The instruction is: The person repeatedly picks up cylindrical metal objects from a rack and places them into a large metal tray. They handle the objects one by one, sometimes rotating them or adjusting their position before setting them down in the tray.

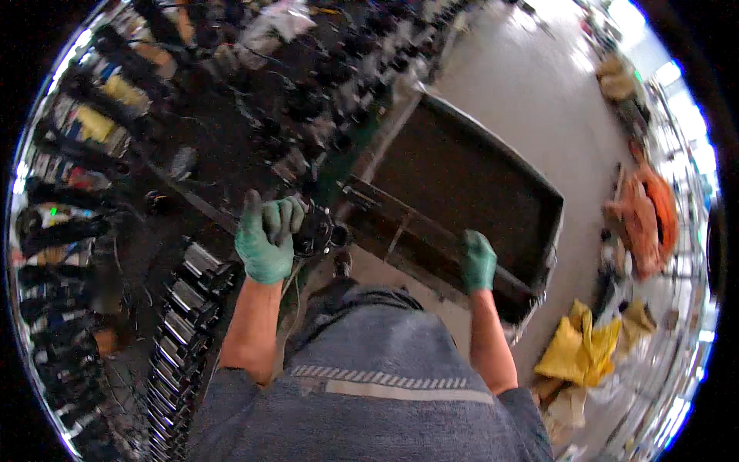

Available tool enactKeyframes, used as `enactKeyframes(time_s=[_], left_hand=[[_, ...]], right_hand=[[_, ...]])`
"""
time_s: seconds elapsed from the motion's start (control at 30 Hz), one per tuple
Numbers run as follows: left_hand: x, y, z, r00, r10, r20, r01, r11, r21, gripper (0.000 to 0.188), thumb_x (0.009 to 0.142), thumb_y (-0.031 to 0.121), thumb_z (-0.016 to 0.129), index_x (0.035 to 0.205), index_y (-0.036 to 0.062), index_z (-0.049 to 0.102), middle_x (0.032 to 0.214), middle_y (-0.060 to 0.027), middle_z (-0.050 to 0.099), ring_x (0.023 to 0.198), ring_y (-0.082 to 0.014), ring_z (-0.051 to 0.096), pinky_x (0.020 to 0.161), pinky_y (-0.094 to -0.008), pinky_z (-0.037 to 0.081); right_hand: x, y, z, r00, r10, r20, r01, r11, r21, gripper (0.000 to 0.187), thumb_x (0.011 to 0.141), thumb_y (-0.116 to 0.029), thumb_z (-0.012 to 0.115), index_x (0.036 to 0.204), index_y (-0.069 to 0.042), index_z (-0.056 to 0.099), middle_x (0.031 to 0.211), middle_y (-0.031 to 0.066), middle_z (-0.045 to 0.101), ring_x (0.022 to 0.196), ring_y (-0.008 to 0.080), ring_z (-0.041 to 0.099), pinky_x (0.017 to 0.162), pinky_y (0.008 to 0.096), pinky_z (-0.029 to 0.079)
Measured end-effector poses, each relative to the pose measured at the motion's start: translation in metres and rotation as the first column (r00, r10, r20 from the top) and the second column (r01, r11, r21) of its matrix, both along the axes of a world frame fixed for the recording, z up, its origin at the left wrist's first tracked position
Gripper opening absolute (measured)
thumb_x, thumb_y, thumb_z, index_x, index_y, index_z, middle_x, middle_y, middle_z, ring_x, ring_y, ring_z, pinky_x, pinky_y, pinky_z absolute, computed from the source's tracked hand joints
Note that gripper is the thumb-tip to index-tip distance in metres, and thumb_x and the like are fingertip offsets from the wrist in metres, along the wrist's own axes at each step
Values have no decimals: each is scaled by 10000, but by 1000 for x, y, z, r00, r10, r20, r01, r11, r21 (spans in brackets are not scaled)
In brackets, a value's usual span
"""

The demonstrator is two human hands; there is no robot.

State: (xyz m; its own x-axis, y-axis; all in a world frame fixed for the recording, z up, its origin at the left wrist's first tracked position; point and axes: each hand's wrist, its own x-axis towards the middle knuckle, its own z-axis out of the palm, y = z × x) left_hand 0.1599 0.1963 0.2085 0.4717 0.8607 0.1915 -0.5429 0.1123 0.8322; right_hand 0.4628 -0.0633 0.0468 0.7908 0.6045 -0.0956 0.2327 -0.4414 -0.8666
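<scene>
My left hand (267, 240), in a green work glove, has its fingers curled at the left side of a black metal part (315, 232) with small bright round spots. One finger or the thumb points up and away; the exact grip is partly hidden. My right hand (479, 262), gloved in the same green, is closed over the near edge of a large dark metal bin (439, 227). Inside, the bin's floor looks dark and brownish. Its long near side has a bar running toward my left hand.
Rows of shiny cylindrical metal parts (173, 331) stand at lower left. Many dark parts (339, 100) crowd the bench at upper left. Yellow sacks (581, 346) and an orange bundle (647, 219) lie on the right. Grey floor (531, 92) extends behind the bin.
</scene>
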Motion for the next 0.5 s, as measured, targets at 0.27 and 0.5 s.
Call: enactKeyframes(time_s=[0.27,0.5], left_hand=[[88,-56,45,916,-346,203,388,894,-225,712,1108,500,350,477,177,280,502,5,262,534,-183,372,562,-338,302],[136,-75,19,895,-430,118,445,845,-298,692,1110,503,343,505,173,276,526,-10,285,587,-200,409,617,-352,347]], right_hand=[[-78,29,-20,922,264,-284,-256,964,64,374,1004,-234,635,1325,-43,623,1272,165,671,1096,316,669,962,386,525],[-25,-45,-28,896,17,-444,37,993,111,414,872,59,504,1253,-39,635,1042,65,694,872,161,640,771,317,565]])
